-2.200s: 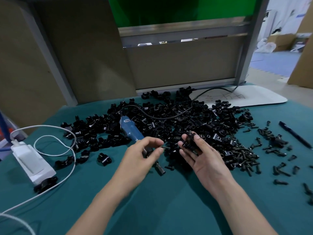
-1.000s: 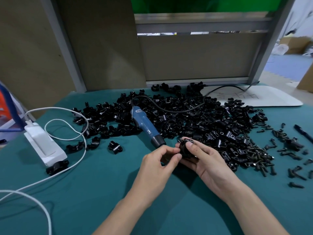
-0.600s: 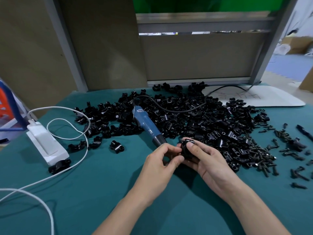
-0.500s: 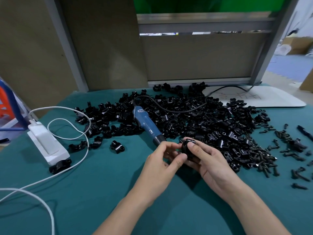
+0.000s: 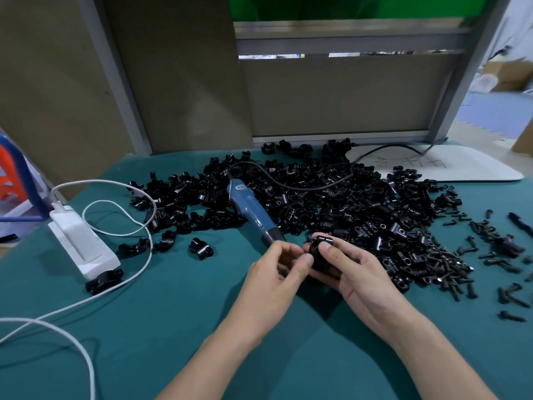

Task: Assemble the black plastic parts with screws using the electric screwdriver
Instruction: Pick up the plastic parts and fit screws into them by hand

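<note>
Your right hand (image 5: 357,272) has its grip closed around one black plastic part (image 5: 319,251). The thumb lies over the top of the part and the fingers curl beneath it, holding it just above the worktop (image 5: 173,319). Your left hand (image 5: 274,275) meets it from the left, with thumb and forefinger pinched against the part's left edge. I cannot tell whether a screw sits between those fingertips.

The electric screwdriver (image 5: 249,207) lies untouched on the teal cloth. Its blue body slants down toward you, and its dark nose is just beside your left forefinger. Its black cord (image 5: 305,187) loops back over the pile of black parts (image 5: 360,206) that spreads behind your hands. The heap of screws (image 5: 444,267) lies against the pile's right edge, near your right hand, and more loose screws (image 5: 507,295) are scattered further right.

A single part (image 5: 200,248) lies alone to the left of the screwdriver's nose. At the far left, a white power adapter (image 5: 82,246) rests with its white cable (image 5: 127,232) coiled beside it. A white board (image 5: 461,168) lies at the back right.
</note>
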Demonstrator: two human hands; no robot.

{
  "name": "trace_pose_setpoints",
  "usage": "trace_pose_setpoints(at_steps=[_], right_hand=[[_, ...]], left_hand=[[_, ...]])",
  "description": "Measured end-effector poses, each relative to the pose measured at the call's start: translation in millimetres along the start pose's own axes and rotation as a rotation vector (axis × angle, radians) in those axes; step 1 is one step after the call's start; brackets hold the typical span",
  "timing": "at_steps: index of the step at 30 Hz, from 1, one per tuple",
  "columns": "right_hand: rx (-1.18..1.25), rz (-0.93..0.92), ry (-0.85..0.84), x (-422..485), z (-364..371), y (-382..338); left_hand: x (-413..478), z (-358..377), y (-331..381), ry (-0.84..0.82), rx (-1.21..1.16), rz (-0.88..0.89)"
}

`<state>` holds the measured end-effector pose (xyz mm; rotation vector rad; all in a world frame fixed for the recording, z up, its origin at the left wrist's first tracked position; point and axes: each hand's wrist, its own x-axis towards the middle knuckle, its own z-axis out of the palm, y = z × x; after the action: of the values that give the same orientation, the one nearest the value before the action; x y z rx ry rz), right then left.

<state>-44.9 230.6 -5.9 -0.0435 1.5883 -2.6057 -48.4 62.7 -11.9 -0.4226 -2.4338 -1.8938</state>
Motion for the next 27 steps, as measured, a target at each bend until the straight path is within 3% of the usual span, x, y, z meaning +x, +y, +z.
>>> trace_pose_setpoints(at_steps=[4, 27], right_hand=[[0.007, -0.004, -0.018, 0.1, -1.9, 1.0], [-0.026, -0.02, -0.024, -0.3, -1.8, 2.1]], left_hand=[[0.6, -1.3, -3.7, 0.006, 0.089, 0.008], [0.3, -2.1, -2.8, -0.012, -0.013, 0.039]])
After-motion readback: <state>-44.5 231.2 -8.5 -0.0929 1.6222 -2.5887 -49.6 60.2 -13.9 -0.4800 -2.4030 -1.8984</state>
